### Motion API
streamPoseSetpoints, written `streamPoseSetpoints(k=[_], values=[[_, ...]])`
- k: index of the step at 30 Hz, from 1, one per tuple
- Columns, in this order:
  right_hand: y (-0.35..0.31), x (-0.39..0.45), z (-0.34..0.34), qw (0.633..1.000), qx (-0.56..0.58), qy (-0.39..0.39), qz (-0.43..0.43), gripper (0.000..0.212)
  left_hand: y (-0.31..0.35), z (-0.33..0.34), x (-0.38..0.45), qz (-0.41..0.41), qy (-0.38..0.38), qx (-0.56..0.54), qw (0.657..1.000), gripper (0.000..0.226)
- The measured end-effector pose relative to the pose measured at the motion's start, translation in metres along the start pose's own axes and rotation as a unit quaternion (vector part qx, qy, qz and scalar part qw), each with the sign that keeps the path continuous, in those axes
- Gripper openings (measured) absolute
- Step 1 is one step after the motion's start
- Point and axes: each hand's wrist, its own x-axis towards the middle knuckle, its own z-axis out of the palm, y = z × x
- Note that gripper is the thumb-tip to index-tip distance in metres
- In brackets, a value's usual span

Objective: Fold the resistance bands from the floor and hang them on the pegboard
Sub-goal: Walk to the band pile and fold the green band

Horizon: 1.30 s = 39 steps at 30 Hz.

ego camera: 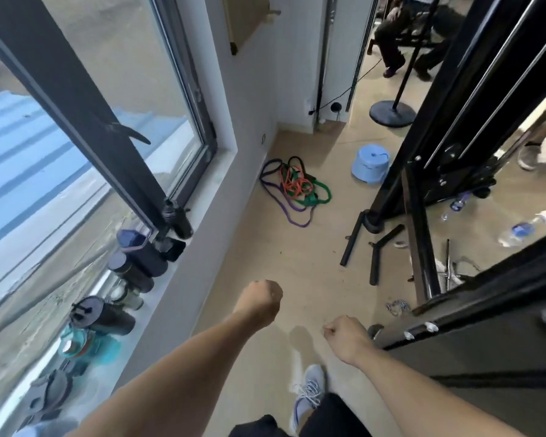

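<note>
A tangled pile of resistance bands (293, 187), purple, green, orange and black, lies on the tan floor near the wall, well ahead of me. A brown pegboard (246, 17) hangs on the white wall at the top of the view, with a peg sticking out of it. My left hand (260, 299) is closed in a fist in the air, holding nothing. My right hand (344, 337) is also a fist, lower and to the right. Both hands are far short of the bands.
Several bottles (130, 272) line the window sill on the left. A black cable machine frame (423, 190) stands on the right with bar handles (375, 247) on the floor beside it. A blue stool (371, 164) sits past the bands. A seated person (397, 36) is beyond the doorway.
</note>
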Motion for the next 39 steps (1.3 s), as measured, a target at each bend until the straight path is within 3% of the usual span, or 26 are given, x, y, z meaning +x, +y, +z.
streamPoseSetpoints(k=[6,11,22,25,29,39], values=[[-0.026,0.085,-0.096,1.000,0.005,0.004,0.002,0.056,0.036,-0.044,0.100,-0.002,0.042,-0.026,0.999,0.027],[-0.058,0.167,-0.148,1.000,0.029,0.010,-0.002,0.061,0.057,-0.078,0.190,0.016,0.009,-0.017,1.000,0.030],[-0.118,0.337,-0.257,0.996,0.076,0.020,0.049,0.038,0.086,-0.163,0.400,0.055,-0.042,0.014,0.998,0.037],[-0.128,0.363,-0.287,0.994,0.088,0.038,0.053,0.042,0.107,-0.177,0.445,0.073,-0.056,0.028,0.995,0.039],[-0.125,0.397,-0.319,0.995,0.062,0.038,0.071,0.052,0.143,-0.182,0.498,0.076,-0.085,0.015,0.993,0.040],[-0.076,0.494,-0.441,0.997,0.040,0.031,0.064,0.041,0.250,-0.185,0.619,0.063,-0.090,0.033,0.993,0.038]])
